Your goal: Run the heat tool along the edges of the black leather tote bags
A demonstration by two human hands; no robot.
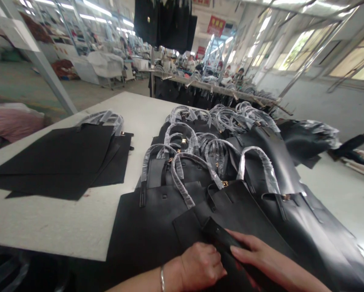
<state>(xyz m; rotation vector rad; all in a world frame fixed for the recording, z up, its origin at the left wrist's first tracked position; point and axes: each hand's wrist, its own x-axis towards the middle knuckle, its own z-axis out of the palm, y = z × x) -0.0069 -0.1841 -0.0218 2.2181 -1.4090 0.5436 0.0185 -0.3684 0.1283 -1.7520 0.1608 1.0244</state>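
At the lower centre of the frame, our left hand [201,265], with a metal bracelet [162,279] at its wrist, is clenched against a black piece [216,235]; whether its curled fingers pinch anything, we cannot tell. Just beside it, our right hand [257,257] grasps the same piece between thumb and fingers.

The black piece lies between our hands and reaches a little beyond them, tilted toward the upper left. With both hands at it, we judge its handling to be underway, not finished; its lower part is hidden, so how much remains we cannot tell.

Just beyond our fingers, a crowd of black bags [157,223] spreads over the centre and right. Their arched handles [197,156] already wear clear plastic wrap, and several gold-coloured fittings [225,183] show. We cannot tell which bags are complete.

At left, well apart from our hands, a flat stack of black bags [60,150] rests on a pale table [63,227]. More black goods [163,24] hang at top centre, before a blurred workshop.
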